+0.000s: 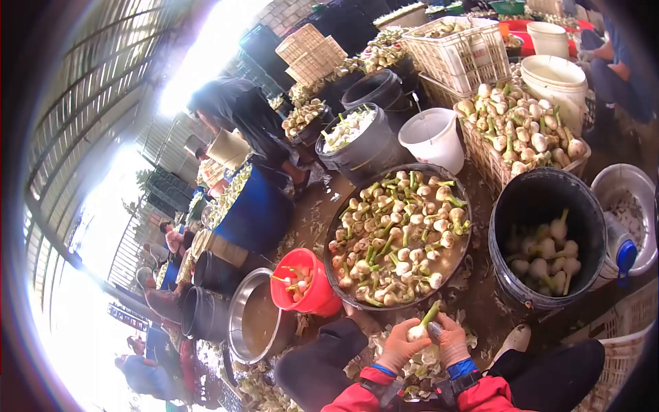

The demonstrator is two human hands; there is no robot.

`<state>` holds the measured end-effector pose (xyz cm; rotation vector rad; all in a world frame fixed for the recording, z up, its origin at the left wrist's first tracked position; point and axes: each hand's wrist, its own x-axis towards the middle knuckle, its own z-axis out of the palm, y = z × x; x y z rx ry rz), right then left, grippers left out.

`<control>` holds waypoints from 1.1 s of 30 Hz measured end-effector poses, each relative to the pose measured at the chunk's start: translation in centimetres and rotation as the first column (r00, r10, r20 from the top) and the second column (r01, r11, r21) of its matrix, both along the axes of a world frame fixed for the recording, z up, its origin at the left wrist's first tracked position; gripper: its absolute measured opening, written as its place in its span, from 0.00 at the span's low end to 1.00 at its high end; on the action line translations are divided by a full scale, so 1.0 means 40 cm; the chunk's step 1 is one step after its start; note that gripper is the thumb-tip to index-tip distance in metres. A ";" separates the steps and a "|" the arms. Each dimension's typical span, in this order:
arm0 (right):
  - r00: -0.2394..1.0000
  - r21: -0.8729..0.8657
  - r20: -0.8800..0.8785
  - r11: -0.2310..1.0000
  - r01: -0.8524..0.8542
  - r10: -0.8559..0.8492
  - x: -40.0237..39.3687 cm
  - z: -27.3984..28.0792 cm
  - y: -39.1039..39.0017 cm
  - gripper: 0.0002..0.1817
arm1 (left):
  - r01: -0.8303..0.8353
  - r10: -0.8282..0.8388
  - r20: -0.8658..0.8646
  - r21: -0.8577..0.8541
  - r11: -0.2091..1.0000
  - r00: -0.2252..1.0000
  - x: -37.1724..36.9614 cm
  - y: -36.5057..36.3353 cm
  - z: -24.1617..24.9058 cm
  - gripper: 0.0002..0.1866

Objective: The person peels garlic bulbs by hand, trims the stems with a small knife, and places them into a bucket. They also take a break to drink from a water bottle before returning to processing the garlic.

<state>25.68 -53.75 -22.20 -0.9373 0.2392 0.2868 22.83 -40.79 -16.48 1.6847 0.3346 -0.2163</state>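
Note:
A white garlic bulb [416, 333] with a green stem is held in front of my lap. My left hand [398, 349] is closed around the bulb's side. Against its stem side, my right hand [452, 343] is closed, with something dark grey at the thumb that I cannot make out. Just beyond my hands stands a wide dark tub [329, 264] of water with many garlic bulbs floating in it. Peeled skins [422, 367] lie on the ground beneath my hands.
Left of the tub are a red bucket [322, 292] with some bulbs and a metal basin [237, 309] of water. On the right stand a black bucket [504, 240] of cleaned garlic and a heaped crate [480, 154]. Other people work farther back, one bending over [240, 113].

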 end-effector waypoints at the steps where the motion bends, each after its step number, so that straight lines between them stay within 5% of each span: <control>1: 1.000 0.031 -0.017 0.999 -0.005 0.006 -0.005 0.006 0.001 0.20 | 0.042 -0.081 0.128 0.282 0.958 0.988 -0.011 -0.001 -0.002 0.33; 2: 1.000 0.031 -0.012 0.999 -0.011 0.011 -0.007 0.013 -0.003 0.20 | 0.042 -0.193 0.223 0.546 0.837 0.956 -0.019 -0.002 -0.005 0.32; 3: 0.996 -0.091 0.044 0.993 -0.077 0.081 -0.005 0.022 -0.010 0.18 | 0.037 -0.190 0.226 0.545 0.837 0.955 -0.028 -0.006 -0.008 0.32; 5: 0.984 -0.218 0.089 0.967 -0.132 0.155 -0.009 0.018 -0.005 0.16 | -0.026 -0.229 0.208 0.792 0.610 0.951 -0.037 -0.035 0.019 0.32; 7: 0.995 -0.248 0.089 0.969 -0.019 0.042 -0.016 -0.034 0.040 0.13 | -0.064 -0.205 0.236 0.788 0.613 0.950 -0.041 -0.065 0.038 0.31; 9: 0.998 -0.509 0.050 0.860 -0.010 0.041 -0.020 -0.040 0.044 0.15 | 0.049 -0.268 0.070 0.910 0.413 0.961 -0.039 -0.089 0.058 0.27; 10: 0.998 -0.529 0.014 0.847 -0.051 0.068 -0.020 0.008 0.025 0.17 | -0.002 -0.271 0.126 0.909 0.417 0.954 -0.041 -0.099 0.056 0.26; 12: 0.998 -0.415 0.031 0.910 -0.029 0.046 -0.019 0.023 0.011 0.19 | -0.270 -0.268 0.496 0.765 0.584 0.826 -0.044 -0.068 -0.034 0.28; 13: 0.998 -0.318 0.064 0.948 0.006 0.016 -0.019 0.038 -0.001 0.21 | -0.028 -0.072 0.284 0.333 0.942 0.956 -0.037 -0.052 -0.027 0.28; 14: 0.998 -0.209 0.065 0.978 0.018 -0.005 -0.017 0.045 -0.010 0.22 | -0.216 0.209 -0.055 -0.210 0.953 0.976 -0.040 -0.070 0.036 0.24; 15: 0.993 -0.129 0.113 0.992 -0.011 0.026 -0.014 0.106 -0.041 0.22 | -0.268 0.189 -0.190 -0.683 0.680 0.964 -0.038 -0.050 0.045 0.25; 16: 0.985 -0.118 0.170 0.993 -0.021 0.041 -0.010 0.089 -0.041 0.21 | -0.315 0.172 -0.265 -0.746 0.586 0.949 -0.036 -0.035 0.052 0.25; 18: 0.972 -0.105 0.228 0.994 -0.027 0.051 -0.004 0.082 -0.042 0.21 | -0.362 0.146 -0.335 -0.793 0.490 0.931 -0.033 -0.017 0.054 0.27; 20: 0.988 0.241 0.118 0.963 -0.123 0.096 -0.006 0.106 -0.050 0.19 | -0.406 0.165 -0.375 -0.772 0.489 0.912 -0.029 -0.008 0.052 0.27; 21: 0.989 0.241 0.115 0.963 -0.119 0.093 -0.008 0.081 -0.042 0.19 | -0.407 0.162 -0.378 -0.771 0.490 0.911 -0.032 -0.009 0.054 0.27; 23: 0.976 0.216 0.017 0.952 -0.216 0.217 -0.004 0.056 -0.025 0.19 | -0.206 0.045 -0.249 -0.669 0.714 0.967 -0.037 -0.014 0.060 0.30; 25: 0.980 0.214 -0.038 0.959 -0.185 0.197 -0.016 0.045 -0.021 0.20 | -0.031 0.035 0.061 -0.065 0.997 0.998 -0.047 -0.035 0.064 0.47; 27: 0.998 0.308 -0.041 0.951 -0.024 0.038 -0.019 0.046 -0.010 0.20 | -0.097 0.100 0.191 -0.028 0.995 0.976 -0.035 -0.008 0.039 0.51; 29: 1.000 0.319 -0.004 0.948 -0.028 0.030 -0.026 0.050 -0.008 0.20 | -0.296 0.342 0.081 -0.346 0.891 0.936 -0.022 -0.004 0.064 0.35; 31: 0.982 0.067 0.162 0.992 -0.104 0.092 -0.027 0.074 -0.010 0.19 | -0.480 0.468 -0.151 -0.470 0.740 0.870 0.014 0.033 0.011 0.24; 33: 0.992 0.205 0.116 0.976 -0.068 0.044 -0.033 0.097 -0.002 0.18 | -0.546 0.543 -0.104 -0.315 0.776 0.833 0.018 0.018 0.025 0.20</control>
